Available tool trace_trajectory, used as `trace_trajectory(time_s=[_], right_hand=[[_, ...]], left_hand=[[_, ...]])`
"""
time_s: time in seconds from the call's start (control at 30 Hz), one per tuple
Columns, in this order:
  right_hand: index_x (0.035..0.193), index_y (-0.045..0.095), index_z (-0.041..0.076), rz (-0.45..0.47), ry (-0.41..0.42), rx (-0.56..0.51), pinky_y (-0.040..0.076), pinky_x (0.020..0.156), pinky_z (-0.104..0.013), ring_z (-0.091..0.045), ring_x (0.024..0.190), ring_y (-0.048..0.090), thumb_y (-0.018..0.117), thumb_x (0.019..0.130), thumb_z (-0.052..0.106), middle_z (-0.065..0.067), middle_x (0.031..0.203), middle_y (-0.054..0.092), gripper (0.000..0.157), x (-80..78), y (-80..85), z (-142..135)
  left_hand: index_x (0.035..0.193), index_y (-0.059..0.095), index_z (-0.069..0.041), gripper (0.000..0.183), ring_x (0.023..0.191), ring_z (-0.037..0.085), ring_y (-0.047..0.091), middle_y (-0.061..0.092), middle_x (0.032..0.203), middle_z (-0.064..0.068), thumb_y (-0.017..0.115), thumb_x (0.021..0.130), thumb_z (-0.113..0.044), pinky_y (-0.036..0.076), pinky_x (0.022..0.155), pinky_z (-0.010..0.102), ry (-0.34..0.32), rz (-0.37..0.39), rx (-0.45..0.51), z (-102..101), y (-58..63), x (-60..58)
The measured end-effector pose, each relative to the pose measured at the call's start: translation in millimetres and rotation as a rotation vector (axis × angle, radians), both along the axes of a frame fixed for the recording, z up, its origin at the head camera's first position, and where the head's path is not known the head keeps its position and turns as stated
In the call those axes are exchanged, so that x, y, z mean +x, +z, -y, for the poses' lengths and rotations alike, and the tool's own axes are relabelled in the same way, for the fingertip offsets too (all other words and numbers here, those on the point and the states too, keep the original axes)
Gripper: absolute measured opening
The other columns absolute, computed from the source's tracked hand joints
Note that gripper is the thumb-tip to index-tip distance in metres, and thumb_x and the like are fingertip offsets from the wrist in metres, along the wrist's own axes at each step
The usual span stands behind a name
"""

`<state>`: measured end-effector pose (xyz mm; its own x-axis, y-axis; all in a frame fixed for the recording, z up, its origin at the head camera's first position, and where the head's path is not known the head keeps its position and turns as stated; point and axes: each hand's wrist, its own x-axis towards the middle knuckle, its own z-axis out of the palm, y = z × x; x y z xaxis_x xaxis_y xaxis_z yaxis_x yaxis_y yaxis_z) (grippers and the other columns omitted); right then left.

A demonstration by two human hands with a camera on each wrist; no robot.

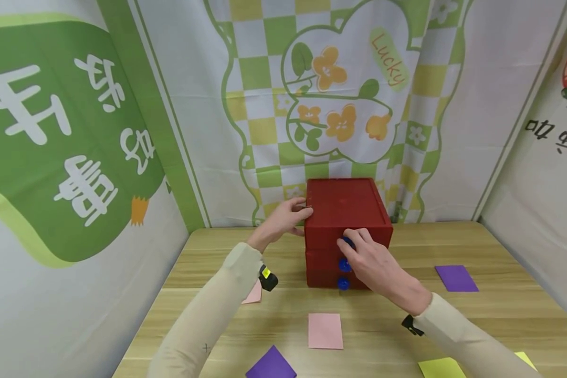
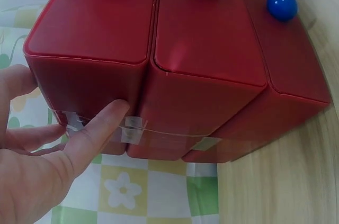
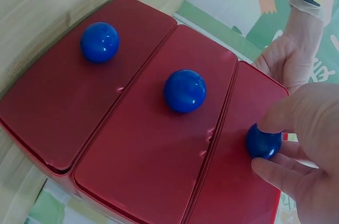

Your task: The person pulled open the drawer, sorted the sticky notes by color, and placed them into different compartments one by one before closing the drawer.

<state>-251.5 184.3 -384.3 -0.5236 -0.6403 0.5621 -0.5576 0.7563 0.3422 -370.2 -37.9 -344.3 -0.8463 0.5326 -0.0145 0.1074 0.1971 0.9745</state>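
Observation:
A red three-drawer box [image 1: 344, 203] stands on the wooden table, with a round blue knob on each drawer. My right hand [image 1: 374, 263] pinches the top drawer's blue knob [image 3: 263, 142] between thumb and fingers. In the right wrist view the middle knob [image 3: 185, 91] and the bottom knob [image 3: 100, 42] are untouched, and all drawers sit closed. My left hand [image 1: 285, 220] rests on the box's left side near its upper edge, the thumb [image 2: 100, 131] extended along the side. Strips of clear tape [image 2: 132, 130] cross that side.
Pink paper [image 1: 325, 331] and purple paper [image 1: 271, 363] lie in front of the box. Another purple sheet [image 1: 456, 278] is to the right, with yellow paper [image 1: 441, 368] at the near edge. A patterned curtain [image 1: 255, 131] hangs behind.

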Motion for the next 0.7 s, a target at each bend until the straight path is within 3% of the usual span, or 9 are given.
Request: trace_trajectory(time_s=[0.27,0.7], right_hand=[[0.112,0.054,0.005,-0.007,-0.029,0.041,0.047,0.048,-0.022,-0.027,0.088,0.040,0.062,0.076,0.000,-0.013,0.112,0.045,0.037,-0.1,-3.0,-0.1],[0.111,0.055,0.003,-0.045,-0.035,0.067,0.050,0.052,-0.024,-0.029,0.089,0.041,0.067,0.074,0.004,-0.015,0.109,0.046,0.038,0.2,-3.1,2.6]], left_hand=[[0.135,0.032,-0.011,0.055,0.110,0.026,0.050,0.046,0.126,0.006,0.054,0.088,-0.029,0.054,0.070,0.041,-0.039,-0.016,0.009,2.5,0.4,1.1],[0.137,0.030,-0.012,0.058,0.113,0.024,0.048,0.042,0.131,0.009,0.055,0.088,-0.029,0.054,0.070,0.040,0.016,0.016,0.001,-0.9,1.4,1.1]])
